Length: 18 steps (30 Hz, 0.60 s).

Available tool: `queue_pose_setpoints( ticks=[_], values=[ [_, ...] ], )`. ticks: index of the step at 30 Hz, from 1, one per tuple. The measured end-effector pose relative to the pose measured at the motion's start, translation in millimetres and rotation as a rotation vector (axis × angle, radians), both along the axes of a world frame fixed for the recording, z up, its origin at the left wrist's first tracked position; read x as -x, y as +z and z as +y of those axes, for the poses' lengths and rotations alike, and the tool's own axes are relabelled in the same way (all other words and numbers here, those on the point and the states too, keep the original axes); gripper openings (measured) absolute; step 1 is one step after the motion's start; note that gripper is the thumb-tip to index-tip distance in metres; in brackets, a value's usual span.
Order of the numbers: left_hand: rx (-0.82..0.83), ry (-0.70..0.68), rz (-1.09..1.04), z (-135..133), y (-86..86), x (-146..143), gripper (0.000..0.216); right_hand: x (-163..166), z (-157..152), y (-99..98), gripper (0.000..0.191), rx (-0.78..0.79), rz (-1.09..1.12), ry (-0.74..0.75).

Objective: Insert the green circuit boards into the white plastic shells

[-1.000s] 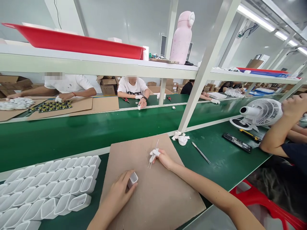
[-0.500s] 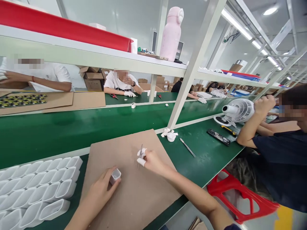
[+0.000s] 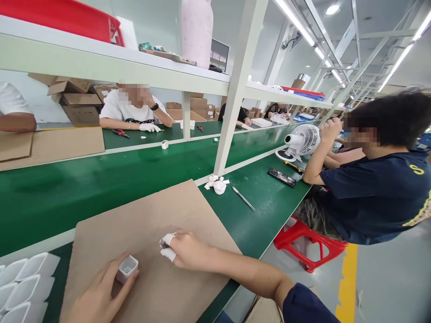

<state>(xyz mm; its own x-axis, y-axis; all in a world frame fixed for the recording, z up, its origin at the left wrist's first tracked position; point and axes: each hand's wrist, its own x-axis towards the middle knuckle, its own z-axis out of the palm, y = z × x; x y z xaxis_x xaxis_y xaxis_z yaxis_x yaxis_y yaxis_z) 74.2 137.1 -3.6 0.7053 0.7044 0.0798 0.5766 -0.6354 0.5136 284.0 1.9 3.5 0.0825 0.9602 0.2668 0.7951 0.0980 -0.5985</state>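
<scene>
My left hand (image 3: 103,291) is closed around a small white square cup (image 3: 128,265), its open top tilted up toward me, at the lower left of the cardboard sheet (image 3: 151,211). Just right of it and a little higher, my right hand (image 3: 185,251) hovers over the cardboard with white finger cots on thumb and forefinger. Those fingers pinch thin metal tweezers (image 3: 164,243), blurred and mostly hidden by the hand. Rows of white slanted cups (image 3: 25,287) stand on the green bench at the left, beside the cardboard.
A crumpled white lump (image 3: 220,186) and a slim silver tool (image 3: 244,198) lie right of the cardboard. A slanted shelf post (image 3: 232,116) rises behind it. At the right a co-worker (image 3: 377,193) sits near a white fan (image 3: 305,140); others sit across the bench.
The view has turned right, so the bench and shelf appear farther left. Both hands stay over the cardboard; the left still holds the cup. The tweezers show less than before.
</scene>
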Motion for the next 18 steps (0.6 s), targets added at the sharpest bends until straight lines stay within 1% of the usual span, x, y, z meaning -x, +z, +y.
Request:
queue_pose_setpoints(
  ticks=[3, 6, 14, 18],
  values=[
    [-0.016, -0.004, -0.001, 0, -0.6, 0, 0.051, -6, -2, 2.5, 0.008, -0.03, 0.061, -0.083],
    [-0.043, -0.019, 0.009, 0, -3.7, 1, 0.05, -10, -2, 3.9, 0.005, -0.046, 0.12, -0.14],
    [-0.084, -0.048, -0.042, -2, -11.0, 3, 0.045, -8, -1, -2.5, 0.007, -0.039, 0.16, -0.134],
    [-0.075, -0.048, -0.02, -6, -9.7, 2, 0.042, -8, -1, -5.1, 0.007, -0.045, 0.177, -0.142]
  ],
)
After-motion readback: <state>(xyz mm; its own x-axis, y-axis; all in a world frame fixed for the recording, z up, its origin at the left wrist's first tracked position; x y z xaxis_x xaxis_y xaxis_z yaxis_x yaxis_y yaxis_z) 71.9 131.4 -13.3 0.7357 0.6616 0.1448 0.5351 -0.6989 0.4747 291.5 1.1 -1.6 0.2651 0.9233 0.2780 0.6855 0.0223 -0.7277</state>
